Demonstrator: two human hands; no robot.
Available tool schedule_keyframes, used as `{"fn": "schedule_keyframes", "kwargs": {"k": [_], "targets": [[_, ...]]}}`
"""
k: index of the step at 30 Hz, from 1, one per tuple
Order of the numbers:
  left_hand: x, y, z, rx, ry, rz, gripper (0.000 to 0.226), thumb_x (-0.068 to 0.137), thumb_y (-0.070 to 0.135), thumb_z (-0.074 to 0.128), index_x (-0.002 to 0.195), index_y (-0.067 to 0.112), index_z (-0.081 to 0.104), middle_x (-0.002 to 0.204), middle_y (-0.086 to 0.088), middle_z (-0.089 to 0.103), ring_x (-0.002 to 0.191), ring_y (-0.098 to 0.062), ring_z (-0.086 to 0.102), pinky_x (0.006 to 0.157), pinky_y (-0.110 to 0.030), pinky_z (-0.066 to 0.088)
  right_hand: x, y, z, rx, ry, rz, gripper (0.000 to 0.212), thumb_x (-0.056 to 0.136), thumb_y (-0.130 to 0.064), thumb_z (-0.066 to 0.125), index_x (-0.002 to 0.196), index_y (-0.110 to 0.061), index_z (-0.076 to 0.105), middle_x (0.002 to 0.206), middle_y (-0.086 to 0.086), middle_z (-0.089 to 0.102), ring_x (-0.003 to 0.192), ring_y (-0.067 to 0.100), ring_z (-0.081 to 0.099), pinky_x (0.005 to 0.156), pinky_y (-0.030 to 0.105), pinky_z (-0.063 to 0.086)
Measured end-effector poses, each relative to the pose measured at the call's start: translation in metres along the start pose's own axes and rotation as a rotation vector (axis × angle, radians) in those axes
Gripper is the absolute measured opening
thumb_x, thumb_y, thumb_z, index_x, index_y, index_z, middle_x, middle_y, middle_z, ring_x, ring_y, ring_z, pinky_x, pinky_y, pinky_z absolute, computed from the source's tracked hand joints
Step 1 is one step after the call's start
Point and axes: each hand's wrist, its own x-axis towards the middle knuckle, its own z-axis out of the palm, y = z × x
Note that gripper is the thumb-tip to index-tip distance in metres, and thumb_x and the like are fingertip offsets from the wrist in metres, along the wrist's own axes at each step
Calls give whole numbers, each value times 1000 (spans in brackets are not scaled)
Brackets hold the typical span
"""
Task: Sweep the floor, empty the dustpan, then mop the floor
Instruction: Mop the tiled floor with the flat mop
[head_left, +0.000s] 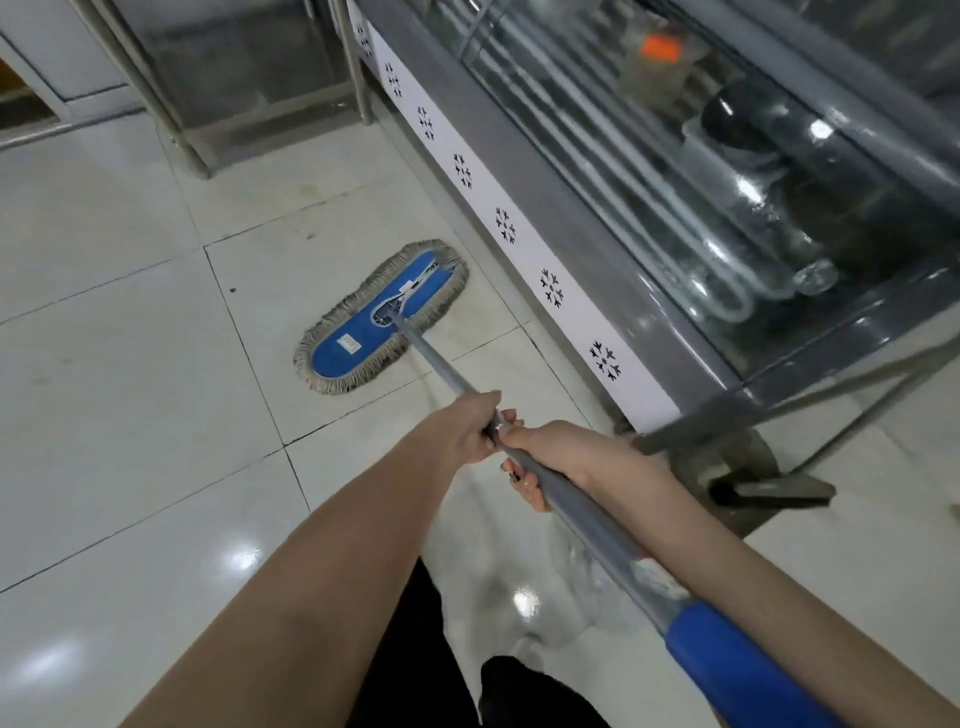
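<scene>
Mop head lies flat on the floor, set diag. across a tile, near the base of the display case w/ a strip of bare tile between. Long oval shape: blue cloth top w/ small white label, grey-beige yarn fringe all round. Grey metal pole joins at a swivel near the centre & slants back toward the person; blue grip sleeve at the near end.

Left hand is wrapped tight round the pole, lower down. Right hand sits just behind it, fingers curled under, thumb on top, also clamped on the pole. Can't tell if the two hands touch.

Floor is glossy pale tile, dark grout lines, light glare, faint smudges, one small dark speck left of the mop. Case has a glass front, grey metal frame & a white strip w/ black snowflake-like marks along its lower edge; contents too blurred to name. Its caster foot stands by the right forearm. Metal legs at back left. Open tile lies left & fwd of the mop; the right side is hemmed by the case.
</scene>
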Motion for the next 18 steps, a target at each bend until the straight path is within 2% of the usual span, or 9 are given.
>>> {"fn": "schedule_keyframes", "kwargs": {"k": [2, 6, 9, 12, 13, 15, 18], "targets": [[-9, -29, 19, 17, -12, -14, 15, 101, 21, 43, 107, 7, 40, 67, -4, 47, 51, -14, 51, 37, -18, 47, -10, 30, -18, 10, 3, 11, 37, 98, -36, 48, 73, -10, 40, 32, 2, 42, 18, 6, 34, 27, 6, 29], [-32, -72, 55, 21, -24, -24, 15, 101, 21, 41, 108, 8, 38, 66, -4, 47, 24, -11, 49, 33, -15, 45, -35, 75, -50, 9, 1, 26, 38, 98, -37, 47, 73, -9, 41, 29, 1, 41, 18, 6, 34, 28, 7, 30], [-51, -94, 75, 27, -51, -49, 14, 102, 21, 40, 107, 8, 38, 67, -4, 47, 24, -11, 50, 34, -16, 46, -57, 95, -67, 9, 8, 33, 36, 98, -36, 47, 74, -12, 41, 29, 1, 41, 19, 6, 34, 29, 7, 30], [-63, -103, 86, -28, -57, -54, 13, 102, 19, 40, 105, 7, 37, 67, -5, 46, 39, -15, 53, 32, -17, 45, -69, 103, -75, -51, 21, 55, 40, 98, -41, 45, 71, -12, 41, 28, 0, 39, 18, 7, 32, 30, 5, 29], [-64, -104, 87, -44, -61, -60, 13, 102, 19, 40, 103, 7, 37, 67, -5, 46, 38, -15, 54, 31, -18, 45, -70, 103, -76, -63, 28, 58, 41, 98, -43, 45, 70, -12, 41, 29, -1, 40, 18, 6, 32, 30, 5, 29], [-62, -100, 86, -61, -65, -67, 15, 101, 20, 42, 94, 7, 40, 67, -5, 47, 27, -13, 52, 30, -18, 45, -65, 98, -75, -76, 44, 64, 42, 98, -44, 44, 71, -12, 42, 30, 0, 41, 19, 7, 33, 29, 6, 29], [-52, -87, 77, -97, -50, -58, 23, 101, 19, 42, 81, 9, 38, 70, -5, 47, 31, -10, 54, 31, -17, 46, -55, 81, -69, -134, 49, 77, 44, 98, -45, 42, 71, -10, 41, 29, 0, 40, 18, 7, 32, 29, 6, 29]]}}
